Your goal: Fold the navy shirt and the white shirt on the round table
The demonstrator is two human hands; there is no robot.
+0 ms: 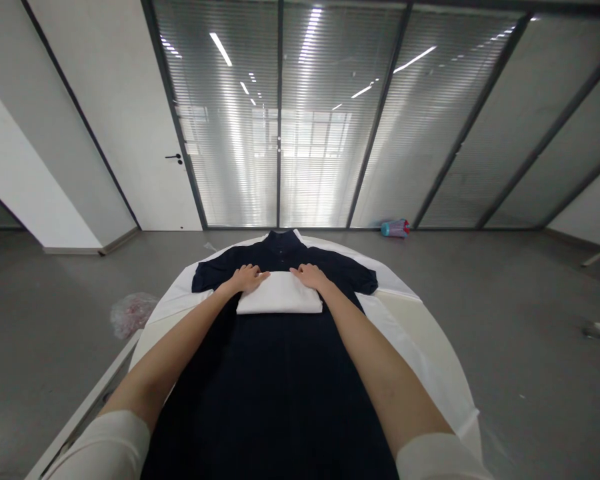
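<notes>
A dark navy short-sleeved garment (280, 373) lies spread flat, collar pointing away from me, on a round white-covered table (430, 333). On its chest rests a folded white cloth (280, 295). My left hand (247, 277) lies flat with fingers stretched out on the cloth's far left corner. My right hand (310, 274) lies flat in the same way on the far right corner. Both forearms reach out over the garment.
A crumpled clear plastic bag (133, 312) lies on the grey floor to the left of the table. A blue and pink bottle (395, 228) lies by the glass wall with blinds. A white door (145, 133) stands at the back left.
</notes>
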